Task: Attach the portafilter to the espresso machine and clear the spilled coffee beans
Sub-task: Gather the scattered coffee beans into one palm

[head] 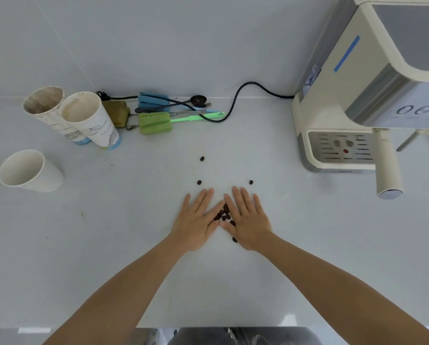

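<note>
My left hand (pixel 196 219) and my right hand (pixel 248 220) lie flat on the white counter, palms down, fingers spread, thumbs nearly meeting. Between them sits a small pile of dark coffee beans (pixel 223 215). One bean (pixel 234 240) lies by my right wrist. Three stray beans rest farther out: one (pixel 199 182), one (pixel 251 182) and one (pixel 202 158). The cream espresso machine (pixel 362 95) stands at the right. The portafilter handle (pixel 387 168) juts forward from under its front.
An empty white cup (pixel 31 171) stands at the left. Two used paper cups (pixel 88 119) lean behind it. Sponge brushes, a scoop and the machine's black power cord (pixel 233 105) lie along the back wall. The steam wand (pixel 412 139) sticks out at the right.
</note>
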The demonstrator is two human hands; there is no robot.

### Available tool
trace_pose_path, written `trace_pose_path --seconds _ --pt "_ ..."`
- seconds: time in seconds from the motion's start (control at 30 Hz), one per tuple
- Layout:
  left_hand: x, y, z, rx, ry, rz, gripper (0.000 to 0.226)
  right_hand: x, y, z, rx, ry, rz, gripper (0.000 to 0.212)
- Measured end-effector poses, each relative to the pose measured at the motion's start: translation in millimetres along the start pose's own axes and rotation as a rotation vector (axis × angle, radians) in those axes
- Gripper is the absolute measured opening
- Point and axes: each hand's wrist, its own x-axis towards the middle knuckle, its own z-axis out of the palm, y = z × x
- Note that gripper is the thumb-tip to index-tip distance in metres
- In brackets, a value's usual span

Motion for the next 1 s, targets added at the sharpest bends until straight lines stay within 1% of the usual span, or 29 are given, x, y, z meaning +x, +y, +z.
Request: trace_pose_path --seconds 0.1,0.17,0.27,0.37,0.43,0.57,0.67,0.77,0.87,0.93,1.0 --pt "2.0 -7.0 -4.0 -0.015 0.040 0.015 0.053 0.8 8.4 -4.6 0.008 0.006 -0.016 0.070" --pt "11.3 -17.4 -14.6 -0.028 0.070 -0.016 0.054 5.4 19.1 -12.3 0.030 0.013 0.014 0.070" --pt "34.5 -36.4 -33.1 -0.014 0.065 -0.082 0.057 14.7 39.1 -24.6 0.056 0.015 0.070 0.076" --pt "57.3 -51.4 -47.1 0.016 0.023 -0.108 0.062 20.3 56.7 -28.9 0.044 -0.006 0.104 0.069" --pt "69.8 -58.8 -52.8 0.020 -0.018 -0.101 0.068 21.3 64.4 -29.2 0.038 -0.033 0.101 0.070" --pt "86.8 -70.8 -58.9 -0.047 -0.099 -0.123 0.081 21.6 69.5 -29.6 0.036 -0.057 0.054 0.090" --pt "92.7 -76.7 -58.9 -0.066 -0.132 -0.129 0.083 23.4 71.4 -31.2 0.037 -0.058 0.032 0.091" --pt "91.3 -78.9 -56.3 -0.011 -0.130 -0.076 0.081 27.7 72.7 -32.6 0.004 -0.062 0.004 0.089" --pt "83.1 -74.4 -51.2 0.028 -0.136 0.040 0.075 32.2 71.2 -33.1 -0.018 -0.059 -0.022 0.088" --pt "75.3 -65.5 -45.8 0.029 -0.141 0.113 0.077 34.4 69.9 -33.7 -0.036 -0.053 -0.043 0.088" --pt "66.6 -54.7 -37.6 0.020 -0.115 0.175 0.077 36.0 68.5 -33.9 -0.057 -0.044 -0.073 0.082"
